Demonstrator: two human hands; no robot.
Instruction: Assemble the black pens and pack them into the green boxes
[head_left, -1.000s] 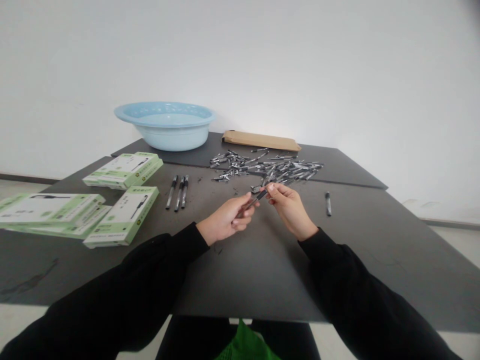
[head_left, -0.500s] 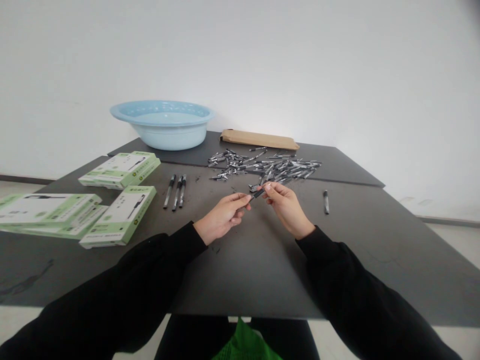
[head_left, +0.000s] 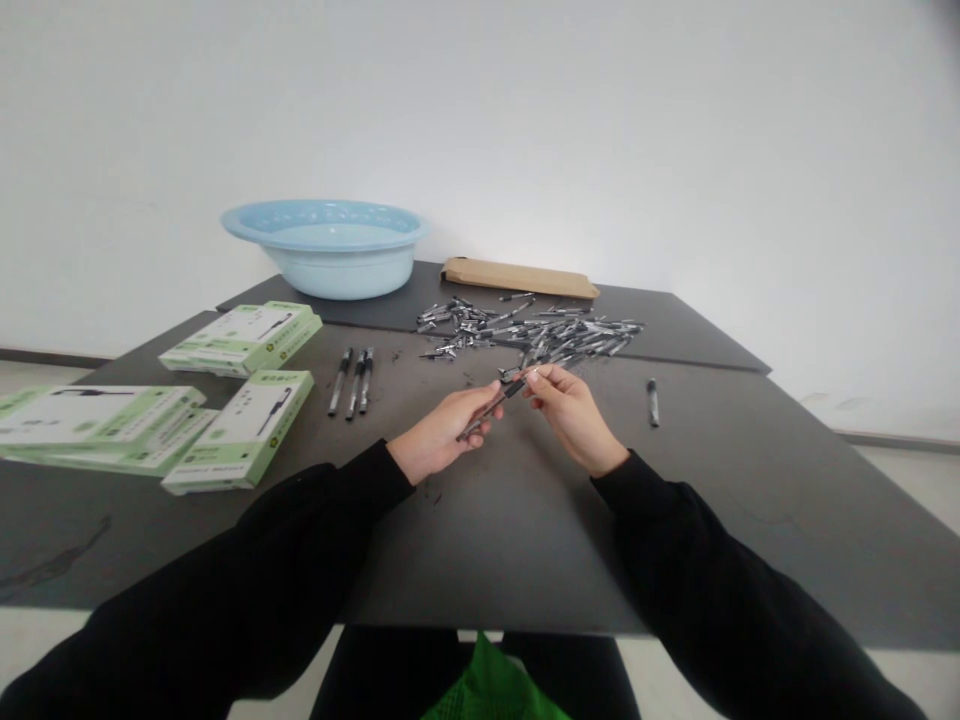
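Note:
A pen with a dark grip slants between my two hands in front of the pile. My left hand is closed around its barrel, whose lower end sticks out below the fingers. At the pen's upper end, my right hand is closed in a pinch; the fingers hide the tip there. Just beyond lies a heap of loose pens and pen parts. Three capped pens lie side by side to the left of my left hand. One short pen piece rests apart on the right.
Green and white pen boxes lie on the left of the dark table, some stacked. A light blue basin stands at the back left. Behind the heap lies a flat brown paper package, near the wall.
The pen's barrel now shows across my left fingers, with its lower end out in view; before, the left hand covered it. My right hand stays at the upper end.

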